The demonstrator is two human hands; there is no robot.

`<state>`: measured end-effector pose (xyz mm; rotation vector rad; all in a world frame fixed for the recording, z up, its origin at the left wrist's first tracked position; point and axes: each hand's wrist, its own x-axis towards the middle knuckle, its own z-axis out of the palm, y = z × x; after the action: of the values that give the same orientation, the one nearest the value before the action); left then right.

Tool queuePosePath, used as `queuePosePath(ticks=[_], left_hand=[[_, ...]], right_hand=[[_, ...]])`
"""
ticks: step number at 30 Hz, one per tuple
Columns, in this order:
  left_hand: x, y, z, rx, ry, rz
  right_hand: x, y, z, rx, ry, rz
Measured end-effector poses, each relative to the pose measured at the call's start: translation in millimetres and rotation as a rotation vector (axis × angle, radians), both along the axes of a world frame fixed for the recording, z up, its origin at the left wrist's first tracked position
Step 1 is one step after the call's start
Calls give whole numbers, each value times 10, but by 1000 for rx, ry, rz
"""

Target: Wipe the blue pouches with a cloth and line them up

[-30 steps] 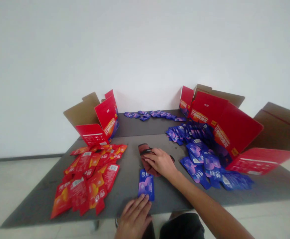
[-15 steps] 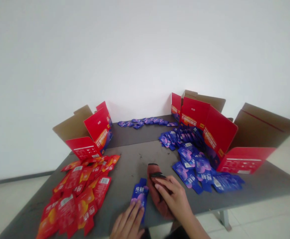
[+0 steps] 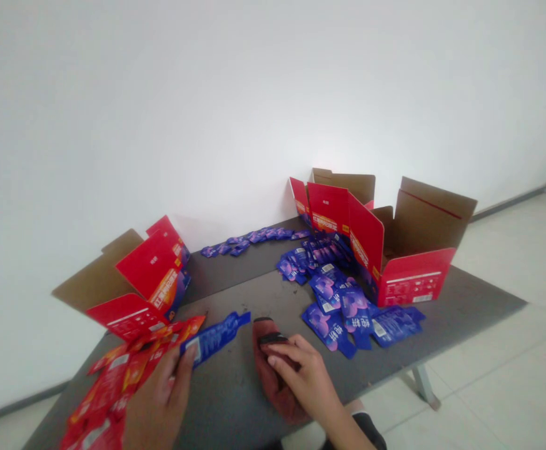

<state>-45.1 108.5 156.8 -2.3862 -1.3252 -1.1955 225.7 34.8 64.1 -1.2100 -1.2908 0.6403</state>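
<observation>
Hands fill the near edge of a dark grey counter (image 3: 235,400), seen from above by the person they belong to. Left hand (image 3: 158,400) has its fingers closed round one end of a flat blue sachet (image 3: 217,336), pinched so the glossy foil packet angles up and away, its notched far end lifted off the surface. Just under and left of it lies a loose spread of red sachets (image 3: 118,381), same flat shape, overlapping like dropped cards. Right hand (image 3: 301,375) rests palm down with fingers curled over a crumpled dark red cloth (image 3: 273,375), pressing it to the counter; a small black piece shows at the cloth's top edge under the fingertips, too small to identify.

Further back on the right, a heap of blue sachets (image 3: 348,309) spills forward from an opened cardboard box (image 3: 413,259), red printed outside, plain brown inside, flaps standing up. On the left sits a second open box (image 3: 137,287) of the same kind. Along the far edge, by a white wall, runs a thin row of more blue packets (image 3: 249,240).
</observation>
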Motion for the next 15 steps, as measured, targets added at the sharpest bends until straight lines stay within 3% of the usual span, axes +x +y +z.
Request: queuePosePath(ticks=[1, 2, 4, 6, 10, 15], left_hand=[[246, 138, 145, -54, -33, 11], [535, 278, 273, -250, -139, -5], [1189, 537, 459, -616, -429, -215], [1847, 746, 532, -967, -778, -430], [2876, 1036, 421, -1173, -868, -490], [3577, 1312, 267, -1274, -1037, -454]], right_hand=[[-2, -3, 4, -15, 6, 4], [-3, -6, 6, -30, 14, 5], [-1, -8, -2, -50, 27, 15], [3, 4, -36, -47, 37, 29], [-15, 103, -220, -9, 50, 44], [-99, 240, -517, 36, 79, 8]])
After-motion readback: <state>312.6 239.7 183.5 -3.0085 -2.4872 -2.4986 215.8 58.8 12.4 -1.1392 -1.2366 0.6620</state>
